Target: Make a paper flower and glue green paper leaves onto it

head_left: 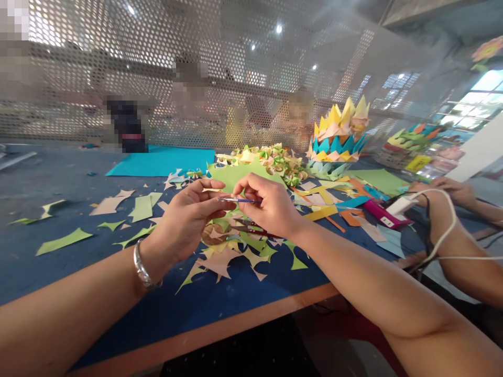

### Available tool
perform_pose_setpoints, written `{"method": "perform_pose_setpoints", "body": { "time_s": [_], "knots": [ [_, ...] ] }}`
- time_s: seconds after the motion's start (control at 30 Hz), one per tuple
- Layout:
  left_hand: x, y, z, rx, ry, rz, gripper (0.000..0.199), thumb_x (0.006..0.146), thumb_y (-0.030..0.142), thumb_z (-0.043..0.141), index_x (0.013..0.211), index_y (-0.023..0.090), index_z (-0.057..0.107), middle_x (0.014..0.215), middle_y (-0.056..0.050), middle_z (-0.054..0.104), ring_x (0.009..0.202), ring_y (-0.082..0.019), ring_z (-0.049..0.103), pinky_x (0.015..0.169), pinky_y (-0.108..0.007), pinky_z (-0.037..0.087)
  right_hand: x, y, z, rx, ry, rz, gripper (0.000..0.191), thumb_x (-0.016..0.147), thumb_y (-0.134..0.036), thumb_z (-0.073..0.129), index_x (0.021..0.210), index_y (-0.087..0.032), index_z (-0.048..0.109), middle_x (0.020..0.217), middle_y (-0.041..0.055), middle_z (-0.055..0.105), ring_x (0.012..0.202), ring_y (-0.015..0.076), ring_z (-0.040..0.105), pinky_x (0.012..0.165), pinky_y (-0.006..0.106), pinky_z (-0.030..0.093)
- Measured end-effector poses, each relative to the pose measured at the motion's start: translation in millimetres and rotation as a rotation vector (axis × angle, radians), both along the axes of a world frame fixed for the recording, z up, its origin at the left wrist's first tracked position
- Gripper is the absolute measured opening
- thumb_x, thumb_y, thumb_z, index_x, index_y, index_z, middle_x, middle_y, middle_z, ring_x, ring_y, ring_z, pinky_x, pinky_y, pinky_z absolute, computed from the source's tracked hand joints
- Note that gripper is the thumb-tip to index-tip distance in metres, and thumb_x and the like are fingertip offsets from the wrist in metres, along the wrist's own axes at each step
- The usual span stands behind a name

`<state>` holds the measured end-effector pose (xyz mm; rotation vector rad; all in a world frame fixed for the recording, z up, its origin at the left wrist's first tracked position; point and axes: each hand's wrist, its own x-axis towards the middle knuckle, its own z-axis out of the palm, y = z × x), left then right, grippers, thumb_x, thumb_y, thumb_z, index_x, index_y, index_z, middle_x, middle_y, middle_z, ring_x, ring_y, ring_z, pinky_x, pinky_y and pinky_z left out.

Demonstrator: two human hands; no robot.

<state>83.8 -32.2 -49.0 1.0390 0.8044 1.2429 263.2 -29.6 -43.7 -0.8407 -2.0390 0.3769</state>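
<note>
- The right hand [269,201] has its grip clamped on a thin tool [249,200], dark blue along the shaft and pale, metallic-looking at the end; thumb and index finger pinch it near the middle of the picture, above the counter [165,309].
- The left hand [188,212] meets the tool's pale end with its fingertips; whether that grip is clamped on the tip or on something small beside it, I cannot tell.
- The tool looks light, slim and stiff, probably smooth enough to roll between the fingers. The shaft seems the best hold, close behind the tip for fine control; its end may be delicate or sharp, so a soft touch suits there.
- Just below the hands lie scissors [255,229], partly hidden, a round wooden piece [214,234] and curved paper scraps [218,262], which look light and easily creased; their edges would be the place to lift them.
- Beyond the hands, a green sheet [247,170] sits before a heap of small folded pieces [294,168], with a blue sheet [168,161] to the left.
- To the right stand a tiered paper ornament [338,144] and, farther along, a magenta device [375,210] near a co-worker's hands [456,191].
</note>
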Motion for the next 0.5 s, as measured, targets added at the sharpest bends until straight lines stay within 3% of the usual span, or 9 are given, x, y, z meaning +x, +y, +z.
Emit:
{"method": "perform_pose_setpoints", "body": {
  "time_s": [0.5],
  "knots": [
    [0.0,-2.4,0.3,0.003,0.024,0.0,0.029,0.069,0.018,0.083,0.091,0.023,0.064,0.081,0.0,0.076,0.075,-0.013,0.07,0.067,-0.022,0.051,0.0,1.2,0.3,-0.009,0.015,0.013,0.01,0.08,-0.012,0.057,0.085,-0.02,0.057,0.065,-0.0064,0.04,0.06,0.0102,0.039,0.059,0.027,0.035]
  ]
}}
